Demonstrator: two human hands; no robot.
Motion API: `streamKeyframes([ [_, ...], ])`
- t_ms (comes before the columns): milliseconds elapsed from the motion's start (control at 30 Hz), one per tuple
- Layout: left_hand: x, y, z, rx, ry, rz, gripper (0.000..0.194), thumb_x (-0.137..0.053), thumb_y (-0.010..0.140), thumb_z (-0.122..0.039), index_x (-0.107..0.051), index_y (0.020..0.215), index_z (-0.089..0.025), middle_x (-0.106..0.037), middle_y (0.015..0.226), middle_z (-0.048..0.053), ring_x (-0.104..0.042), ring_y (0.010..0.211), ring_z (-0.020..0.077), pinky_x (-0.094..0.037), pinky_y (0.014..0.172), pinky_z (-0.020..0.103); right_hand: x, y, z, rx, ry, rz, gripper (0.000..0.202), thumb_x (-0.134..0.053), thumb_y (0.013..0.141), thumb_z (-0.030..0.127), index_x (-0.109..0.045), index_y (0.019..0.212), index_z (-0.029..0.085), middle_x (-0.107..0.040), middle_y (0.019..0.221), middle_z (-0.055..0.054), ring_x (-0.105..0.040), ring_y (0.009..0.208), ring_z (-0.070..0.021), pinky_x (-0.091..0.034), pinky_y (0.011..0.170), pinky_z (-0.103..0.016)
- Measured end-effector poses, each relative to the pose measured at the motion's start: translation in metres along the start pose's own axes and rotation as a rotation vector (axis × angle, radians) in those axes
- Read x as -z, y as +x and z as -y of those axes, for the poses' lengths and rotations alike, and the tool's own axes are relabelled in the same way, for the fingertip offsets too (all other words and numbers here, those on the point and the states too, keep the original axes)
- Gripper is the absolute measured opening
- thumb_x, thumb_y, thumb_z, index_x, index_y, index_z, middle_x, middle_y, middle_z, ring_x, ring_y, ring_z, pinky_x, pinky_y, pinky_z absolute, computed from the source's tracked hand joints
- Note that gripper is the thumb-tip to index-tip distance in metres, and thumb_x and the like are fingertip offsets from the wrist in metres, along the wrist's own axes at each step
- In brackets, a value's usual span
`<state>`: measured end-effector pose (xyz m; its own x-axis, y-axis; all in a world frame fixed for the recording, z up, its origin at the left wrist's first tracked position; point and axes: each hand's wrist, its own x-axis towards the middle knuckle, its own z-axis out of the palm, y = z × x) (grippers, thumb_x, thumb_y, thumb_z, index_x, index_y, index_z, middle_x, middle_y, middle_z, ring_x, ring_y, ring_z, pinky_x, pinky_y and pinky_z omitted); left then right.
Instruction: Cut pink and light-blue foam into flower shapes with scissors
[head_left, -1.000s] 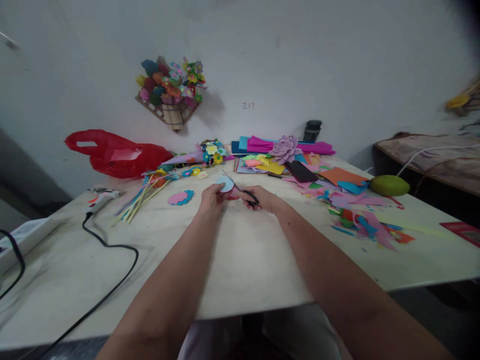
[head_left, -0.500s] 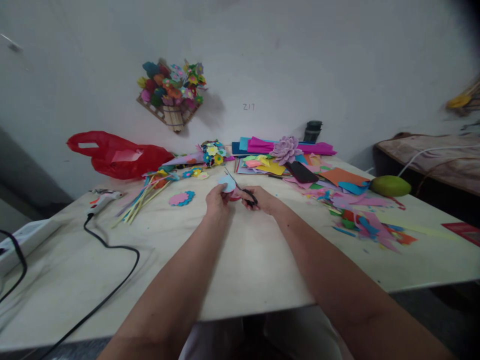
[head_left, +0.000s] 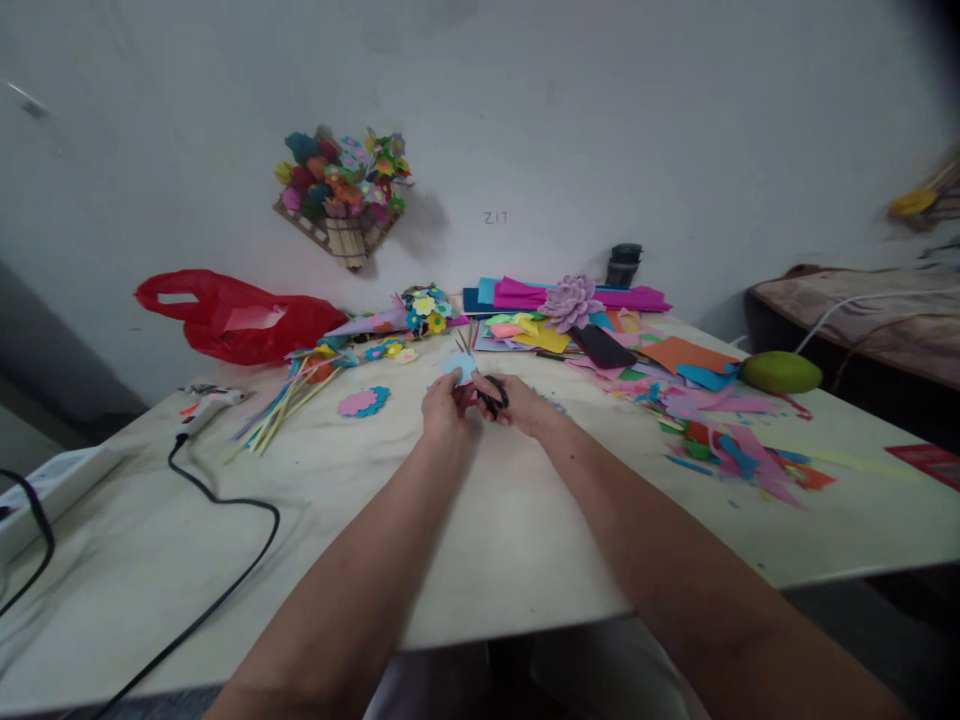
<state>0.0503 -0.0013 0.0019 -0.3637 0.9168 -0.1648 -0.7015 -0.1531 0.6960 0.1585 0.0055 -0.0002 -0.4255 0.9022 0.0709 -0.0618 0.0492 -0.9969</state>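
My left hand (head_left: 445, 403) pinches a small light-blue paper piece (head_left: 459, 367) with a rounded edge, above the middle of the table. A bit of pink shows between the two hands, partly hidden by the fingers. My right hand (head_left: 514, 402) is closed round the black handles of a pair of scissors (head_left: 493, 398). The blades point away from me, close beside the blue piece. Left of my hands lies a pink and blue scalloped paper shape (head_left: 364, 402). Small blue scraps (head_left: 550, 400) are scattered just past my right wrist.
A glue gun (head_left: 210, 408) with a black cord and a power strip (head_left: 52, 490) lie at left. Behind are a red plastic bag (head_left: 240, 320), yellow sticks (head_left: 281, 405) and paper flowers (head_left: 425, 308). Colourful scraps (head_left: 731, 440), a black phone (head_left: 602, 348) and a green fruit (head_left: 781, 372) lie at right.
The scissors have turned more upright, their blades now pointing straight away from me. The blue piece and my left hand have shifted slightly right. More blue scraps show near my right wrist.
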Motion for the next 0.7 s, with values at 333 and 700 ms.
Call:
streamKeyframes([
  [333, -0.003, -0.012, 0.005, -0.057, 0.100, 0.047, 0.020, -0.065, 0.068, -0.026, -0.047, 0.063, -0.019, -0.047, 0.045, -0.005, -0.042, 0.031, 0.0097, -0.024, 0.032, 0.020, -0.012, -0.005, 0.006, 0.005, 0.052, -0.050, 0.041, -0.063, 0.078, 0.054, -0.055, 0.068, 0.015, -0.054, 0.053, 0.001, -0.047, 0.041, -0.0079, -0.025, 0.033, -0.019],
  [700, -0.007, -0.019, 0.005, -0.090, 0.098, -0.017, 0.022, -0.069, 0.066, -0.026, -0.048, 0.067, -0.019, -0.043, 0.044, -0.008, -0.037, 0.032, 0.0065, -0.023, 0.032, 0.017, -0.019, 0.000, 0.003, 0.036, 0.103, -0.068, 0.041, -0.060, 0.081, 0.054, -0.059, 0.070, 0.015, -0.058, 0.053, -0.002, -0.051, 0.042, -0.0112, -0.033, 0.033, -0.021],
])
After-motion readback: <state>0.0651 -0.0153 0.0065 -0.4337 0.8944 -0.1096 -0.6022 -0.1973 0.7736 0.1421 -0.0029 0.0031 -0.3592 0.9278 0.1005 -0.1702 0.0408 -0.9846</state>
